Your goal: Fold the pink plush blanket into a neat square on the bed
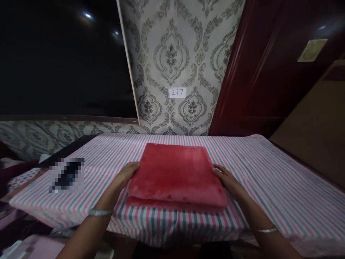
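A red plush blanket (176, 172), folded into a thick rectangle, lies on the striped cloth near the front edge. Its lower layer shows along the near side. My left hand (127, 174) grips the blanket's left side, with most of its fingers hidden against the fabric. On the opposite side, my right hand (226, 180) holds the right edge, its thumb and a finger visible at the border. Both wrists wear bangles.
A pink, grey and white striped cloth (269, 180) covers the table. A pixelated dark object (67, 174) lies at left. Behind are a large television (64, 61), patterned wallpaper with a "277" paper label (177, 92), and a dark red door (256, 72). Cardboard (318, 122) leans at right.
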Demonstrator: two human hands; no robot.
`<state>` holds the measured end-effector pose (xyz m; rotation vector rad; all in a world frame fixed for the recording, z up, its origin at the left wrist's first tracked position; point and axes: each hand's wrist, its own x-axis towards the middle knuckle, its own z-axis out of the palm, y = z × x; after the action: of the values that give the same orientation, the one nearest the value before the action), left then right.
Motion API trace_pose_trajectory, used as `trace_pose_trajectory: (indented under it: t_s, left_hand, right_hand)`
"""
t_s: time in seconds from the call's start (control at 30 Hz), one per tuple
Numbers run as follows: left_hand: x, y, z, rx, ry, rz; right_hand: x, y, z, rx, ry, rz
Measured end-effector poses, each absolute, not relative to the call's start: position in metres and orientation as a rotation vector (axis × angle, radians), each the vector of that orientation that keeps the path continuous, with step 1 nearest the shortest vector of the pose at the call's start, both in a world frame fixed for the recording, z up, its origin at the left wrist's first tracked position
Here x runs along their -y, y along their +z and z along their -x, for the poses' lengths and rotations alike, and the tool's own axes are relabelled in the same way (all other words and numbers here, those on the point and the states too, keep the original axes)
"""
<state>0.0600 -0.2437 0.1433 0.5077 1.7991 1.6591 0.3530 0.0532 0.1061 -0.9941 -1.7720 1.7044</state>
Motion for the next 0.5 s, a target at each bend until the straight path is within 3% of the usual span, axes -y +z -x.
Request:
trace_pose_trajectory:
  t_s: [0.27,0.5]
  left_hand:
    - [0.19,0.156,-0.01,-1.599,1.616,-0.453]
    - [0.153,0.14,0.022,-1.883,1.599,-0.4]
  right_hand:
    - [-0.095,0.112,-0.291,1.742,1.855,0.987]
    - [-0.116,0.104,-0.257,1.896,1.417,1.189]
